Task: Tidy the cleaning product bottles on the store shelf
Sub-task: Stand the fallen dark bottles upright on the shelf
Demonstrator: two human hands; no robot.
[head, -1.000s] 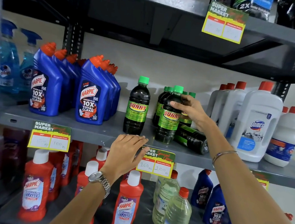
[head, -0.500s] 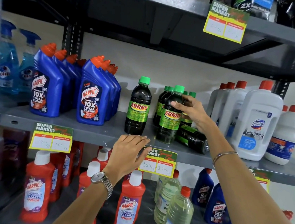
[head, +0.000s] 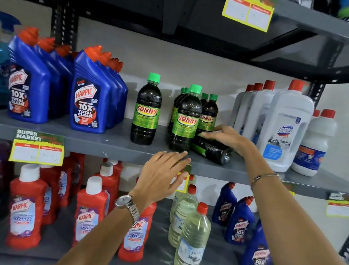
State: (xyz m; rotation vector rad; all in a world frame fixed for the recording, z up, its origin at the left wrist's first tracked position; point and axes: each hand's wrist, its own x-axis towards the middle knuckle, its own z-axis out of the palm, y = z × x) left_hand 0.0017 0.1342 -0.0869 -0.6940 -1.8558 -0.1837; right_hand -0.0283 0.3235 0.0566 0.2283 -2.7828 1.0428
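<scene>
Dark Sunny bottles with green caps stand on the middle grey shelf (head: 105,145). One Sunny bottle (head: 146,113) stands alone, and to its right is a cluster led by a front Sunny bottle (head: 186,120). Beside that cluster a fallen Sunny bottle (head: 212,151) lies on its side, base toward the shelf's front. My right hand (head: 226,137) is laid over the fallen bottle, fingers wrapped across its upper side. Below it, my left hand (head: 161,173) hovers at the shelf's front edge, fingers spread and holding nothing, and covers part of a price tag.
Blue Harpic bottles (head: 88,95) stand in rows at the left, white Domex jugs (head: 283,129) close to the right of the fallen bottle. On the lower shelf are red Harpic bottles (head: 25,208), clear bottles (head: 191,239) and more blue ones. A yellow price tag (head: 37,147) hangs on the edge.
My right hand has dropped from the upright Sunny bottles onto the fallen one. My left hand has shifted slightly right along the shelf edge. The view has moved closer.
</scene>
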